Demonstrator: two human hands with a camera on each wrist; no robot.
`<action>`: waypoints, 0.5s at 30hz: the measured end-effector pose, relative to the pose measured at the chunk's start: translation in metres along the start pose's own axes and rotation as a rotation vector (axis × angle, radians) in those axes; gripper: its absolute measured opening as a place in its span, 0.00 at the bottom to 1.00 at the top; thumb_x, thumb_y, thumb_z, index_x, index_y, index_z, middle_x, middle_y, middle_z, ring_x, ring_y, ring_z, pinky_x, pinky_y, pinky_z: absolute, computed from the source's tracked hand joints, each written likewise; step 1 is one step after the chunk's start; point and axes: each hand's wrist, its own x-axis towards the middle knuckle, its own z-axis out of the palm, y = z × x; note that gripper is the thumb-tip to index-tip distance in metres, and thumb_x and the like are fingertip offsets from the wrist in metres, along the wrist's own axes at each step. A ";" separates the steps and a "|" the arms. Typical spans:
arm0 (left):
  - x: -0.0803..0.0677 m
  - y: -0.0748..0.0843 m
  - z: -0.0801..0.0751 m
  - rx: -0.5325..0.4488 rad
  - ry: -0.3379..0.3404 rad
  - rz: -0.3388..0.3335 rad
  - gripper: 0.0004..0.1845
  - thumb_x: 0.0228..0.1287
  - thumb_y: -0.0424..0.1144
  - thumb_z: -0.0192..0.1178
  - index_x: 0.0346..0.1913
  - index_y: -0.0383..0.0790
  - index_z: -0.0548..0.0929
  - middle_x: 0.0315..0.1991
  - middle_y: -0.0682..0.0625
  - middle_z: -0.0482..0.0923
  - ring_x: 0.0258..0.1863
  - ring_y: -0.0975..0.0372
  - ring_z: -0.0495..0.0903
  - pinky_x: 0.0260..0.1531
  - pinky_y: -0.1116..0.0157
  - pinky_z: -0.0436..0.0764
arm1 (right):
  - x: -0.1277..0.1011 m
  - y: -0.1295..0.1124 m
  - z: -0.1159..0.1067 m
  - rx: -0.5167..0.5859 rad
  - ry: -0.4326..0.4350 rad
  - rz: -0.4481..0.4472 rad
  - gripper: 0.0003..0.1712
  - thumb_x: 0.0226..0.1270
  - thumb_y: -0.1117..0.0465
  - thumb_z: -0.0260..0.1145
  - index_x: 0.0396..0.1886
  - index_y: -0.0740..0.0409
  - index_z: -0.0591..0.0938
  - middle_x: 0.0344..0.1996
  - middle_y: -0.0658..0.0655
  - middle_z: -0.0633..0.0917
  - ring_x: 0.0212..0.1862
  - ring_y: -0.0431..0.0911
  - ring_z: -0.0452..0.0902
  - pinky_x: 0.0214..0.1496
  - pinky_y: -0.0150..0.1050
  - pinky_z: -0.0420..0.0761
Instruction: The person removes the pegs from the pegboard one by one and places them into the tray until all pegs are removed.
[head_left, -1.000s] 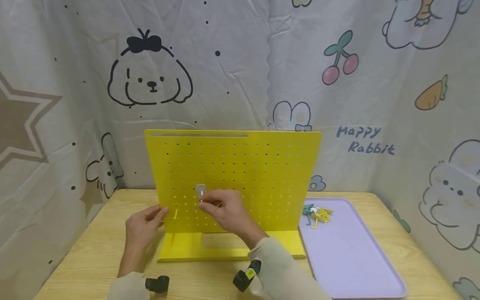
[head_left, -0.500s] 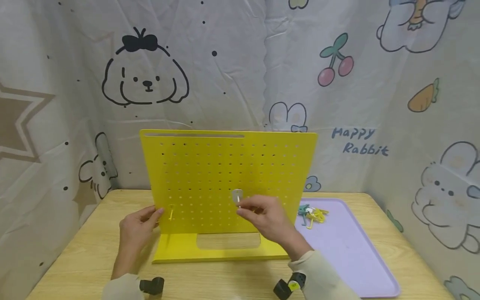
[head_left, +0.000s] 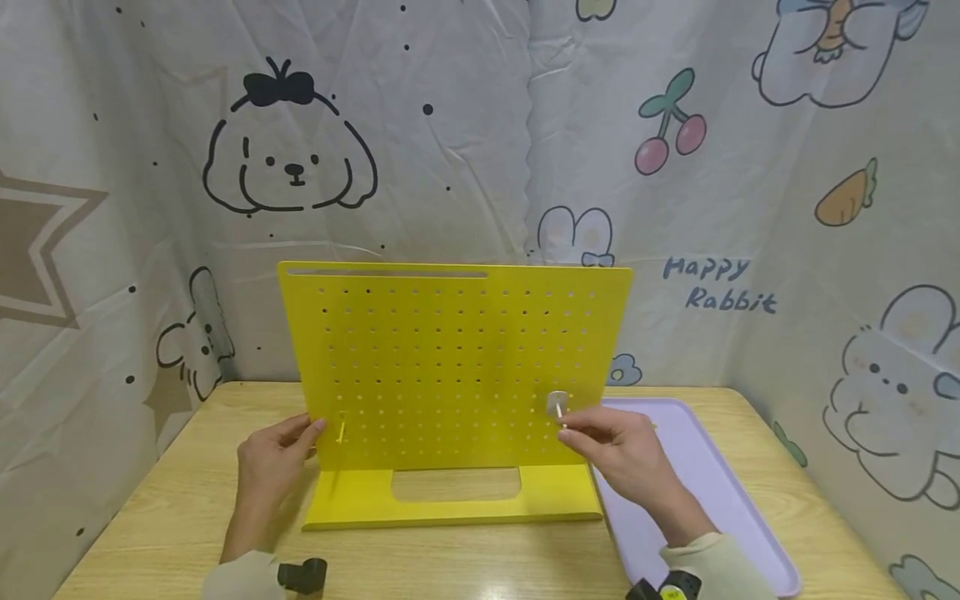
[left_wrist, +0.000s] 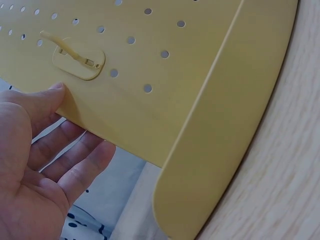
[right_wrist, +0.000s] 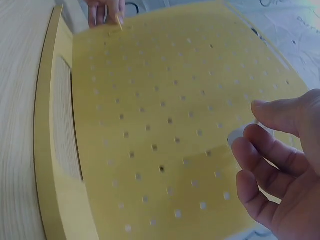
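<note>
A yellow pegboard (head_left: pixel 450 367) stands upright on its yellow base. My left hand (head_left: pixel 273 462) pinches its lower left edge, thumb on the front and fingers behind, as the left wrist view shows. Just beside that thumb, a yellow hook (left_wrist: pixel 75 57) is fixed in the board's holes. Near the board's right edge, my right hand (head_left: pixel 622 450) pinches a white hook (head_left: pixel 557 406) by its prong, the rounded back plate towards the board. In the right wrist view the fingers mostly cover this white hook (right_wrist: pixel 235 137); whether it touches the board I cannot tell.
A lilac tray (head_left: pixel 720 492) lies on the wooden table (head_left: pixel 450 562), right of the pegboard. My right hand hides most of what lies on it; a bit of yellow shows. A patterned curtain (head_left: pixel 450 125) hangs behind.
My right hand has carried the white hook rightward across the board, from left of the middle to near the right edge. The left hand keeps its place on the board's edge.
</note>
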 end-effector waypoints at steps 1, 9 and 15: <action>0.000 0.000 0.000 0.001 0.000 0.002 0.24 0.70 0.51 0.63 0.55 0.32 0.85 0.42 0.38 0.87 0.36 0.51 0.88 0.30 0.70 0.85 | -0.002 0.003 -0.004 -0.008 0.012 -0.001 0.06 0.64 0.65 0.73 0.40 0.55 0.90 0.37 0.49 0.89 0.36 0.41 0.84 0.38 0.37 0.85; 0.001 0.000 0.001 -0.005 0.004 0.004 0.24 0.71 0.50 0.63 0.56 0.32 0.85 0.42 0.38 0.86 0.36 0.51 0.88 0.30 0.71 0.85 | -0.014 0.026 -0.029 -0.036 0.088 -0.009 0.07 0.62 0.70 0.73 0.39 0.60 0.90 0.35 0.54 0.89 0.33 0.41 0.84 0.33 0.34 0.85; 0.000 -0.001 0.001 -0.022 -0.008 -0.019 0.24 0.71 0.50 0.63 0.57 0.33 0.84 0.44 0.38 0.86 0.36 0.52 0.88 0.31 0.73 0.84 | -0.022 0.043 -0.044 -0.192 0.104 0.083 0.06 0.63 0.66 0.73 0.40 0.59 0.90 0.35 0.49 0.89 0.36 0.38 0.82 0.36 0.34 0.84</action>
